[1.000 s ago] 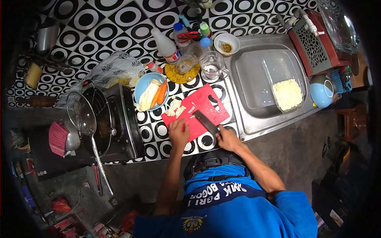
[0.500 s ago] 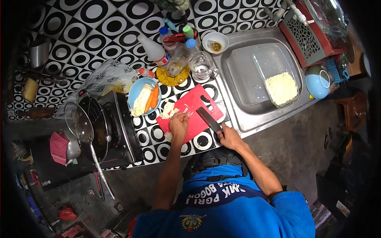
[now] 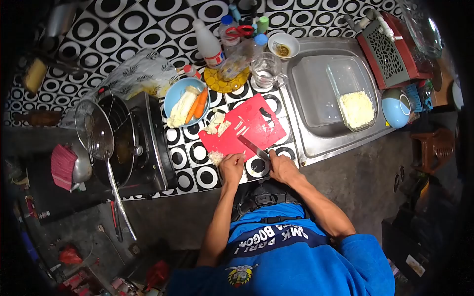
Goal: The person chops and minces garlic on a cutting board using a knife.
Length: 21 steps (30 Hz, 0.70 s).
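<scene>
A red cutting board [image 3: 256,126] lies on the tiled counter. My right hand [image 3: 284,167] grips the handle of a knife [image 3: 254,147], whose blade rests over the board's middle. By the board's lower left edge, my left hand [image 3: 232,167] has its fingers drawn together; what they pinch is too small to name. Pale chopped bits [image 3: 216,157] lie just above that hand. White pieces [image 3: 217,124] sit on the board's left part, with thin strips [image 3: 242,127] near the blade. A blue plate [image 3: 173,96] holds carrots [image 3: 198,107] and a pale vegetable [image 3: 182,109].
A stove with a pan and a strainer [image 3: 94,133] stands at the left. Bottles [image 3: 207,44], a glass mug [image 3: 266,71] and a white bowl [image 3: 284,44] line the back. The sink [image 3: 311,93] at right holds a glass dish of grated white food [image 3: 357,109].
My left hand has moved from the strips on the board down to its lower left edge. The knife has come back over the board's middle, beside the strips.
</scene>
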Motion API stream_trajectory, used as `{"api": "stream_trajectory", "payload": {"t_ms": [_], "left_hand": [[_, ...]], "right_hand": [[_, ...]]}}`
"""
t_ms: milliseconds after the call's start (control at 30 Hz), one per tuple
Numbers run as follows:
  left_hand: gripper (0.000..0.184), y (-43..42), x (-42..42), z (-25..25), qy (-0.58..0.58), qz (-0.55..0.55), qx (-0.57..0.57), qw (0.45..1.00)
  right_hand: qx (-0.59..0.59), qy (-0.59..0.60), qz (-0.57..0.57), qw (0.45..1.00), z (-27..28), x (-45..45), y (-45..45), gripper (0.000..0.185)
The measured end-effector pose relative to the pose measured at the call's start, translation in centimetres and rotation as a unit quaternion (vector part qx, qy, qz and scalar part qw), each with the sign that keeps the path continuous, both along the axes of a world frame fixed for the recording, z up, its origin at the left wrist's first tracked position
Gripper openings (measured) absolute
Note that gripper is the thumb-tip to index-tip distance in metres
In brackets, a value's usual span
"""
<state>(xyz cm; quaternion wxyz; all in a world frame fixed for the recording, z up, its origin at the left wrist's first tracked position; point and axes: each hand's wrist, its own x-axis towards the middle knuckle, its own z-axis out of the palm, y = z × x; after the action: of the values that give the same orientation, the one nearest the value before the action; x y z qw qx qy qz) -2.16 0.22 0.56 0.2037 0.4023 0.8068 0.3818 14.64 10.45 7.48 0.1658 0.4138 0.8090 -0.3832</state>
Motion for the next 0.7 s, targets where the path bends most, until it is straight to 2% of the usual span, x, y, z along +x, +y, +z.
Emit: {"api": "stream_trajectory", "payload": {"t_ms": [133,367,467,667,700], "left_hand": [[0.012,0.0,0.4,-0.4,0.083,-0.021,0.004,0.996],[0.008,0.0,0.9,-0.4,0.109,-0.010,-0.010,0.994],[0.008,-0.1,0.7,-1.0,0.118,-0.024,-0.012,0.993],[0.013,-0.3,0.9,-0.9,0.146,-0.032,-0.015,0.989],[0.014,-0.3,0.9,-0.9,0.147,-0.030,-0.016,0.988]], "right_hand": [[0.012,-0.042,0.048,0.998,0.7,-1.4,-0.6,0.048],[0.034,-0.070,0.048,0.996,2.9,-3.4,-1.2,0.044],[0.045,-0.041,0.035,0.998,-1.2,-3.0,-2.5,0.041],[0.088,0.003,0.071,0.994,-1.7,-5.2,-1.4,0.037],[0.088,0.006,0.067,0.994,-1.4,-4.9,-1.4,0.042]]}}
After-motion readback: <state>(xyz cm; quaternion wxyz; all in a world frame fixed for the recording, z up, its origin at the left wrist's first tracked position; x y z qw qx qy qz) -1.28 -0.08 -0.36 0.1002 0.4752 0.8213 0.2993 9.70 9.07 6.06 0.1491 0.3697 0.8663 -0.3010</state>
